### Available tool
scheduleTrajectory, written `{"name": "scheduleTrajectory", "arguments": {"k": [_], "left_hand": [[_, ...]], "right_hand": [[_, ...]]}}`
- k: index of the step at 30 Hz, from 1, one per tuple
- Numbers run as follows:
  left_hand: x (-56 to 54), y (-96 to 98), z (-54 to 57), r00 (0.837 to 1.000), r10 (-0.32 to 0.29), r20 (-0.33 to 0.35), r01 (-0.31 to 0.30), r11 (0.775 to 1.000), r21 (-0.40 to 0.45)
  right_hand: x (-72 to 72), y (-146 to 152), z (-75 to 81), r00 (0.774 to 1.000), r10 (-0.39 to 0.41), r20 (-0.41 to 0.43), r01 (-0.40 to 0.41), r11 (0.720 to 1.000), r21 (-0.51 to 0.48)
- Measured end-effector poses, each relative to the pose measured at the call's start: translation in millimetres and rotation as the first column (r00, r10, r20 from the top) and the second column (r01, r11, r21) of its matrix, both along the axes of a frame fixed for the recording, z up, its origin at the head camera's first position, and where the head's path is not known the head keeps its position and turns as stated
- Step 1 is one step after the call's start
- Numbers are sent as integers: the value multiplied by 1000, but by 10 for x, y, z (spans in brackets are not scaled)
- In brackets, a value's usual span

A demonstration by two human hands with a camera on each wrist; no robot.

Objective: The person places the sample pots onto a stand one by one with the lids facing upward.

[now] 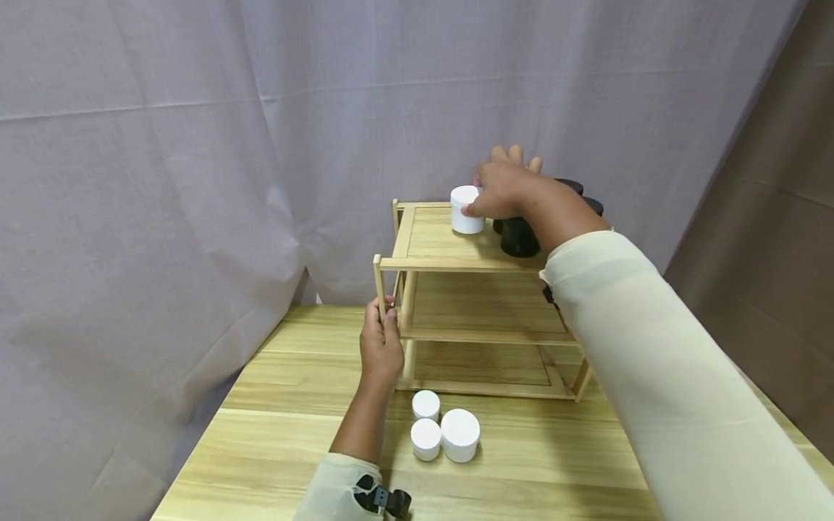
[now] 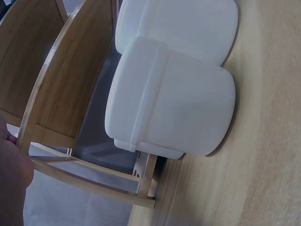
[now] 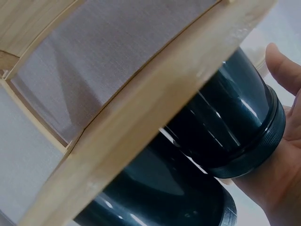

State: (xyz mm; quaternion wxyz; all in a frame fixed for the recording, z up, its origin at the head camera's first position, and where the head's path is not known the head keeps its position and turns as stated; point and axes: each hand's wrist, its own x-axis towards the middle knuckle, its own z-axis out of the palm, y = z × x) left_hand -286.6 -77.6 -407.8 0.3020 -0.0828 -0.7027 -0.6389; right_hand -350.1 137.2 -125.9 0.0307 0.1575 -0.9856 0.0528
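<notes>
A three-tier wooden shelf rack (image 1: pixel 478 336) stands on the table. My left hand (image 1: pixel 381 344) grips its front left post. Over the top tier, my right hand (image 1: pixel 507 189) holds a white lidded jar (image 1: pixel 466 217) between thumb and fingers; the far side of that grasp is hidden. Black lidded jars (image 1: pixel 520 239) stand just right of it, partly covered by my right hand and forearm. In the right wrist view, my thumb (image 3: pixel 283 69) shows beyond a black jar (image 3: pixel 230 113). Three white jars (image 1: pixel 460 436) sit on the table before the rack, two smaller and one larger.
The wooden table (image 1: pixel 260 434) reaches forward to a grey curtain (image 1: pixel 195 181). A brown curtain (image 1: pixel 756 195) hangs at the right. Two lower tiers of the rack lie below the top one. A black strap device (image 1: pixel 381 496) is on my left wrist.
</notes>
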Motion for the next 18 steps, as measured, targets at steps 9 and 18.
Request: {"name": "scheduleTrajectory", "arguments": {"k": [9,18], "left_hand": [[-6,12,-8,1000,11,-18,-11,1000,-5],[12,24,-7,1000,11,-17,-11,1000,1]], "right_hand": [[12,0,-1,1000,-16,3,16,999,43],[-17,22,-13,999,-23,37,21,998,52]]}}
